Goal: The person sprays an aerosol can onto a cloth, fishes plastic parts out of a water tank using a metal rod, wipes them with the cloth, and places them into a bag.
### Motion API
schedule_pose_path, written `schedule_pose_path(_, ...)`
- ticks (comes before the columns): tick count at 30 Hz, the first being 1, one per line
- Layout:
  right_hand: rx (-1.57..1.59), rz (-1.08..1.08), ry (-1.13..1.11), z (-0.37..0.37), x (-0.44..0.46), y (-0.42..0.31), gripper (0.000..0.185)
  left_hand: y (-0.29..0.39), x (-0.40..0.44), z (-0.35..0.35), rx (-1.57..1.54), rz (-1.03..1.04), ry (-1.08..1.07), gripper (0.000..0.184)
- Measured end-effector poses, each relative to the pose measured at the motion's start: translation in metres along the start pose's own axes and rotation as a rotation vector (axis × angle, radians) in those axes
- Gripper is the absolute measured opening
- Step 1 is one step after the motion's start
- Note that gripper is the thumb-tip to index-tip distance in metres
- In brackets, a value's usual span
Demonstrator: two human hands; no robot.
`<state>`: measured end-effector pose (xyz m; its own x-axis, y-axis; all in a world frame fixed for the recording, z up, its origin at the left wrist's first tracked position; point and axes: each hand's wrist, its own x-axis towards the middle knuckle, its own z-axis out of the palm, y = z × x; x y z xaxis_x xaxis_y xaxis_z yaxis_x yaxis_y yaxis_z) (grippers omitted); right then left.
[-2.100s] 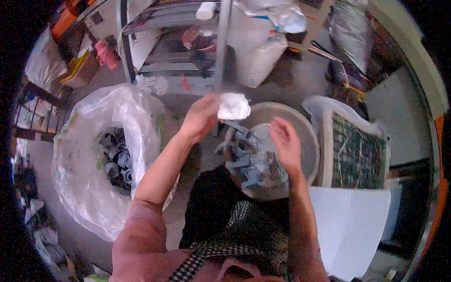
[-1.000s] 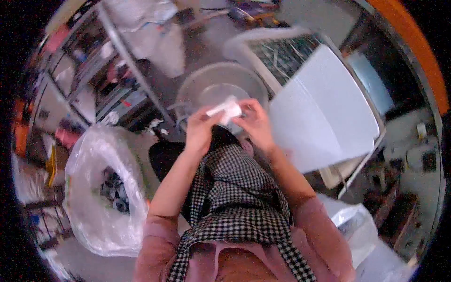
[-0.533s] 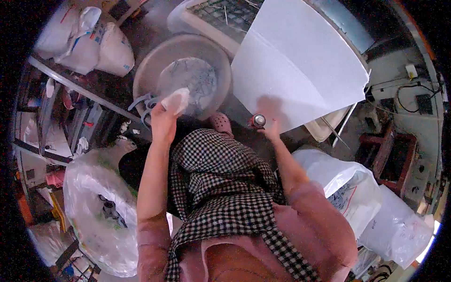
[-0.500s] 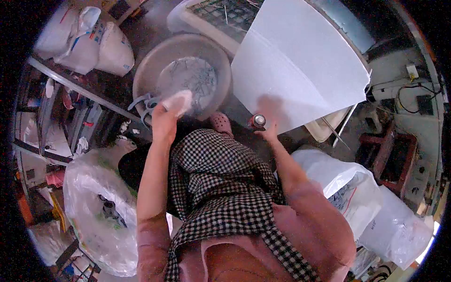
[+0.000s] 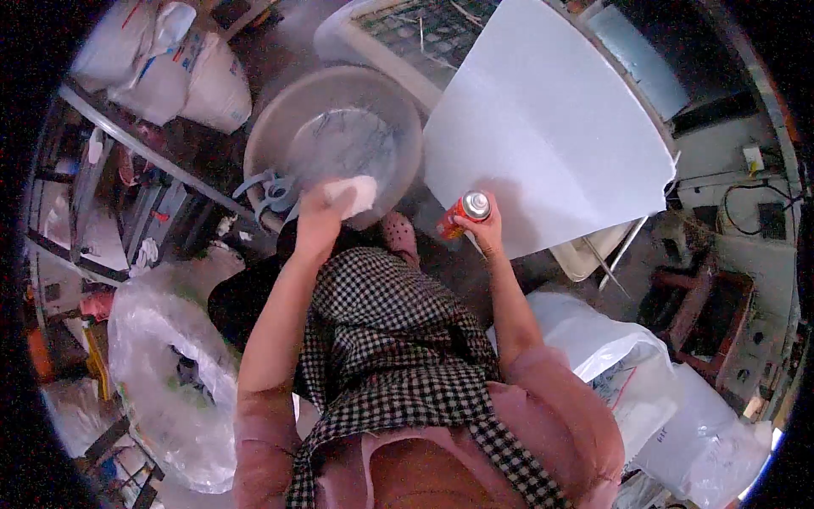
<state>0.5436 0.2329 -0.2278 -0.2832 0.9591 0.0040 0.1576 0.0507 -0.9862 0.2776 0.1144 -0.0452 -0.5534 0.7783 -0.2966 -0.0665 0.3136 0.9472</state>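
My left hand [image 5: 322, 222] is closed on a folded white cloth [image 5: 359, 194] above the near rim of a large round basin [image 5: 264, 136]. Grey curved plastic parts [image 5: 276, 192] lie at the basin's left near edge. Thin dark pieces seem to lie on the basin's pale bottom, too blurred to make out. My right hand [image 5: 490, 233] is wrapped round a red spray can [image 5: 464, 214] with a silver top, tilted beside the lower left edge of a large white board [image 5: 551, 127].
At the lower left is a clear plastic bag [image 5: 161, 365]; white bags [image 5: 627, 365] stand at the lower right. A metal rack [image 5: 153, 157] is on the left, full sacks [image 5: 212, 81] at the upper left. A pink shoe [image 5: 398, 235] sits below the basin.
The view has turned right since the first frame. In the last half second my left hand has moved right with the cloth, and the can has tilted in my right hand, showing its red side.
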Motion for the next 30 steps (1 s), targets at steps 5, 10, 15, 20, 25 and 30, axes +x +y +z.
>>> schedule_pose_path(5,0.720,0.020,-0.239,0.001,0.037,-0.096,0.063,0.020,-0.001,0.035,-0.236,0.061,-0.153,0.023)
schedule_pose_path(10,0.982,-0.089,-0.500,0.013,0.052,-0.176,0.085,0.027,0.010,0.045,-0.012,0.224,-0.104,0.028)
schedule_pose_path(15,0.542,-0.131,-0.433,0.018,0.042,-0.195,0.086,0.016,0.031,0.058,0.234,0.468,0.083,0.026)
schedule_pose_path(20,-0.235,-0.591,-0.132,0.034,0.040,-0.185,0.079,0.021,0.033,0.081,0.524,0.544,0.146,0.023)
schedule_pose_path(25,-0.664,-0.412,-0.086,0.041,0.039,-0.185,0.069,0.026,0.033,0.102,0.325,0.428,0.077,0.027)
schedule_pose_path(30,-0.698,-0.477,-0.113,0.038,0.041,-0.167,0.070,0.003,0.051,0.115,0.261,0.516,0.084,0.024)
